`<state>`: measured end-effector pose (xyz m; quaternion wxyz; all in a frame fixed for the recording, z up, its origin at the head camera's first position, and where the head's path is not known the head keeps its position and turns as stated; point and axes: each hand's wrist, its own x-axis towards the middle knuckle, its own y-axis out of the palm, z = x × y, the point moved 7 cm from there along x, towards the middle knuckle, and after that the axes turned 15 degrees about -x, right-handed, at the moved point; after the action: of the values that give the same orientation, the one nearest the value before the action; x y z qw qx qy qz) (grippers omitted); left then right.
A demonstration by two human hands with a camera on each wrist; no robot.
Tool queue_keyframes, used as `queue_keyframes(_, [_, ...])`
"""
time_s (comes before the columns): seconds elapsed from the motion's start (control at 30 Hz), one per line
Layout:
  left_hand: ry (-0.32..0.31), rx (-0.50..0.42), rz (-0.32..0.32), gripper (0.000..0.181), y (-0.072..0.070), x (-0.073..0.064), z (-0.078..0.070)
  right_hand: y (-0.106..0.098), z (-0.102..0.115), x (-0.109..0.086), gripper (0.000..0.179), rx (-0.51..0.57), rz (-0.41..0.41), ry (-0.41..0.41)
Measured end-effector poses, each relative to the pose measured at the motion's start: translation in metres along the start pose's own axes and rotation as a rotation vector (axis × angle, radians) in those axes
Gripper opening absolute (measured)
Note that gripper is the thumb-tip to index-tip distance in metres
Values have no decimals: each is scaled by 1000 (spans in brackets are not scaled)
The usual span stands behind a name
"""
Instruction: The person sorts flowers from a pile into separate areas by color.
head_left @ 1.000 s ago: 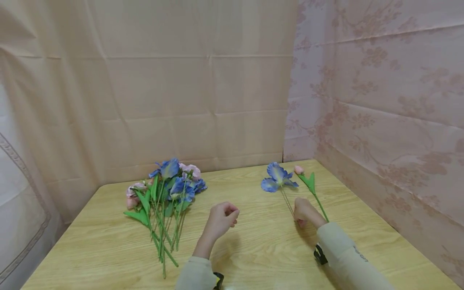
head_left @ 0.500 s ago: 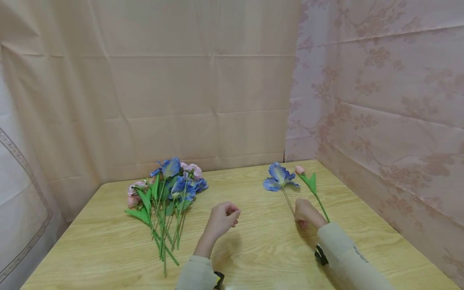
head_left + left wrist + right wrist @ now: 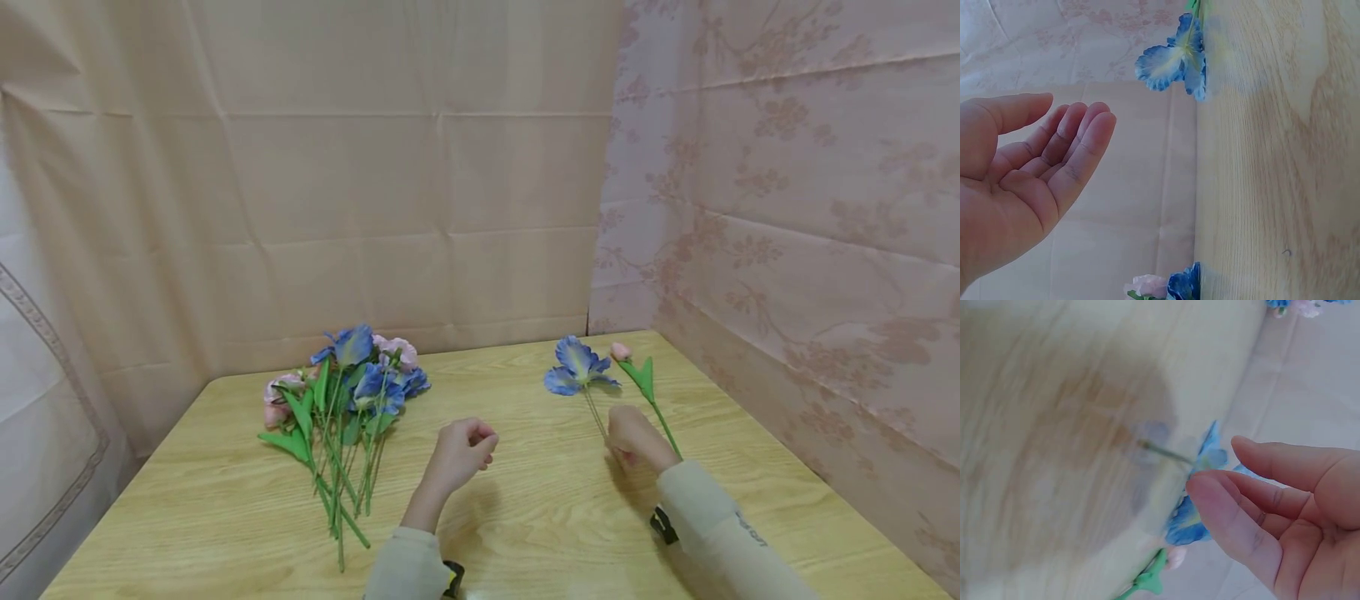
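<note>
A single blue iris point(image 3: 577, 367) lies on the right part of the wooden table, its thin stem toward me. Over the lower stem hovers my right hand point(image 3: 636, 437). In the right wrist view, that hand's thumb and fingers stand apart with nothing between them, and the stem end point(image 3: 1154, 449) shows beyond the fingertips. A pink tulip point(image 3: 621, 352) with a green leaf lies just right of the iris. My left hand point(image 3: 457, 454) is held over the middle of the table. Its fingers are loosely bent and its palm point(image 3: 1016, 194) holds nothing.
On the left of the table point(image 3: 510, 533) lies a loose pile of blue irises point(image 3: 378, 392), pink tulips and pale pink blooms point(image 3: 397, 353), stems toward me. A beige curtain point(image 3: 337, 183) hangs behind the table, a floral-patterned cloth point(image 3: 810, 217) along the right.
My right hand has let go of the iris stem and lifted slightly. The iris lies almost where it was. My left hand has not visibly moved.
</note>
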<state>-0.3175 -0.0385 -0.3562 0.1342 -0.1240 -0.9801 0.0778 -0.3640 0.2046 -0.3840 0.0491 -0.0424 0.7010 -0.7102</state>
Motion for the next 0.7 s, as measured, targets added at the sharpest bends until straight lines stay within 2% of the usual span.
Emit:
queue_keyframes(0.17, [2, -2, 1, 10, 0, 1, 0, -9, 10, -5, 29, 144, -52, -21])
queue_keyframes(0.33, [3, 42, -12, 9, -2, 0, 1, -12, 21, -9, 21, 218, -23, -9])
queue_keyframes(0.4, [15, 75, -21, 9, -4, 0, -1, -12, 26, -11, 20, 238, -2, 0])
queue_keyframes(0.7, [86, 180, -69, 8, -12, 0, -8, -13, 43, -18, 25, 262, 7, -23])
